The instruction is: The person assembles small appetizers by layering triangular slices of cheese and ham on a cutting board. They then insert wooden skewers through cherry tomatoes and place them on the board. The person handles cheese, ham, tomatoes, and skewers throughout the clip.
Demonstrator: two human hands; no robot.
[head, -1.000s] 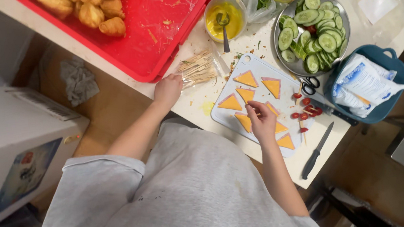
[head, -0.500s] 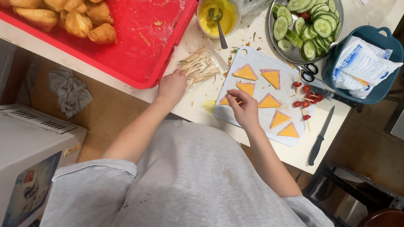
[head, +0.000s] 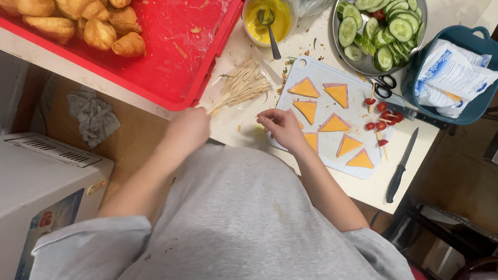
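Wooden skewers (head: 239,89) are piled near the worktop (head: 375,192) edge; one is pinched by the left hand (head: 187,128). Right hand (head: 283,129), fingers loosely curled and empty, rests on the white cutting board (head: 314,71) beside flat orange cheese triangles (head: 334,123).

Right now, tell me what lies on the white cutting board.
On the white cutting board lie orange cheese triangles, some over pink slices. The right hand covers the board's near-left corner, so anything beneath it is hidden.

Counter (head: 233,129) (red tray (head: 183,39), cutting board (head: 314,71))
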